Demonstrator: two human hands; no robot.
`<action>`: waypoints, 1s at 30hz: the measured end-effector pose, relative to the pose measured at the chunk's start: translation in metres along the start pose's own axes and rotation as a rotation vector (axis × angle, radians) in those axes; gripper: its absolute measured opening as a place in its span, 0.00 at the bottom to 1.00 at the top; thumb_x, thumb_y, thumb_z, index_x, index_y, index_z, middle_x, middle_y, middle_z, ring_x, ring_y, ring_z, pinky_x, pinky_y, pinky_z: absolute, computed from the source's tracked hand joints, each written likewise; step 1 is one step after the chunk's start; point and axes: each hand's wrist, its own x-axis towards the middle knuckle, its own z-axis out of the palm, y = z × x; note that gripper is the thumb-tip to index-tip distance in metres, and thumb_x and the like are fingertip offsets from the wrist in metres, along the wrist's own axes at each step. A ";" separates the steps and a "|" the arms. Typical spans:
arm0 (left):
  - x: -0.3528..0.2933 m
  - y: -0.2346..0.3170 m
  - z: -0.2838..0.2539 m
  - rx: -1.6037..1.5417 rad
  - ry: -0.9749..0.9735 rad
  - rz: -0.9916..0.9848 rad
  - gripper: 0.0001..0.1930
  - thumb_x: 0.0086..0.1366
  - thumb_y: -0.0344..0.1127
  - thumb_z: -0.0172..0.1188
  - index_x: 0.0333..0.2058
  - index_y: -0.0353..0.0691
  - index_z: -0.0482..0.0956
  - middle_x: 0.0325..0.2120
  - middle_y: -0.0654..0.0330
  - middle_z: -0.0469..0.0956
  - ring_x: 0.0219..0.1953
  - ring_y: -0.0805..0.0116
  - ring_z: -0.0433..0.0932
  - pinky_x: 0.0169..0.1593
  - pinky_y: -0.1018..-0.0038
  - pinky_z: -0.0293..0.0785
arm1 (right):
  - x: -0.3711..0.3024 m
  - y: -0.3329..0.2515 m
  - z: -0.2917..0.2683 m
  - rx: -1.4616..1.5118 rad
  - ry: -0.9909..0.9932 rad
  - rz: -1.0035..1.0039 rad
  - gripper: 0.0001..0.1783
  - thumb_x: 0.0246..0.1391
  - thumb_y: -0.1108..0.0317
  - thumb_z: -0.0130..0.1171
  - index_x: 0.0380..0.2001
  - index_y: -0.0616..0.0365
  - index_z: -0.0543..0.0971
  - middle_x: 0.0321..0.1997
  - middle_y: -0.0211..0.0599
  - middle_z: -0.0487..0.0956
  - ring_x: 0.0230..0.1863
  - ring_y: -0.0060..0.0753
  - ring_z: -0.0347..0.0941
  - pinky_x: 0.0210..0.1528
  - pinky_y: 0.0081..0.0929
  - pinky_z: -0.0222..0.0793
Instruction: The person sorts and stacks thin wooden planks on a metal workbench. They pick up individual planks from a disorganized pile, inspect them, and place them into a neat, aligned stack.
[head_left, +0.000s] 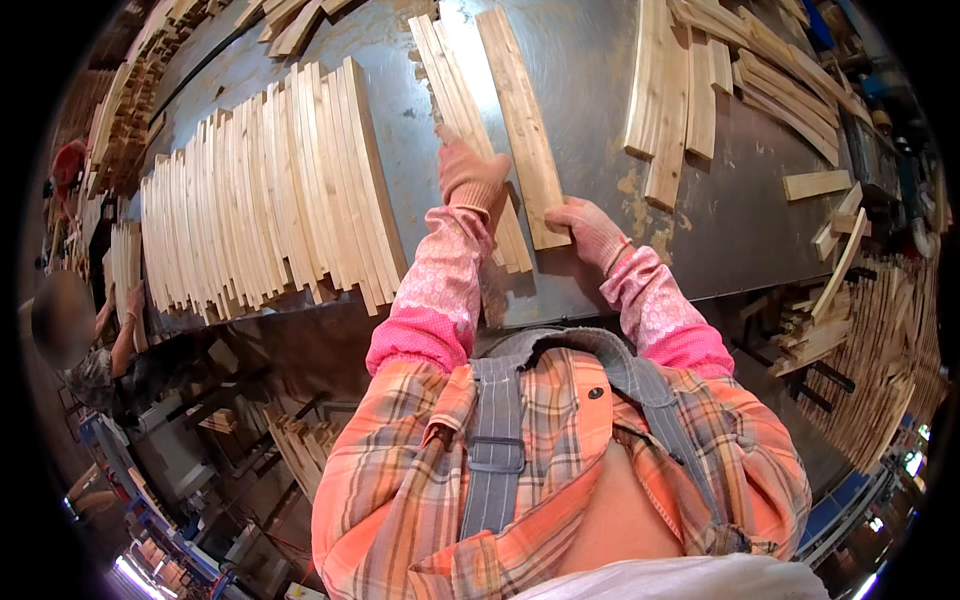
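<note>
Both my hands wear pinkish knit gloves. My left hand [470, 178] lies across a pair of long, pale wooden slats [455, 95] side by side on the metal table, its fingers closed round their left edge. My right hand [590, 230] grips the near end of a single wooden slat [524, 130], thumb on top at its right corner. This slat slants away from me, with a narrow gap between it and the pair. The fingers under the wood are hidden.
A long row of slats on edge [270, 190] fills the table's left side. Loose slats [665, 100] lie at the right, with short offcuts [815, 186] near the table [590, 80] corner. Stacked strips [880, 350] stand at lower right. Another person's hands [130, 305] touch slats at far left.
</note>
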 end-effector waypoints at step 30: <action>0.003 -0.106 -0.046 0.475 0.312 0.570 0.34 0.58 0.49 0.68 0.56 0.28 0.74 0.57 0.38 0.72 0.60 0.37 0.71 0.65 0.54 0.67 | 0.087 -0.157 0.073 0.410 -0.314 0.603 0.30 0.40 0.57 0.76 0.46 0.63 0.85 0.47 0.59 0.85 0.52 0.55 0.83 0.51 0.44 0.79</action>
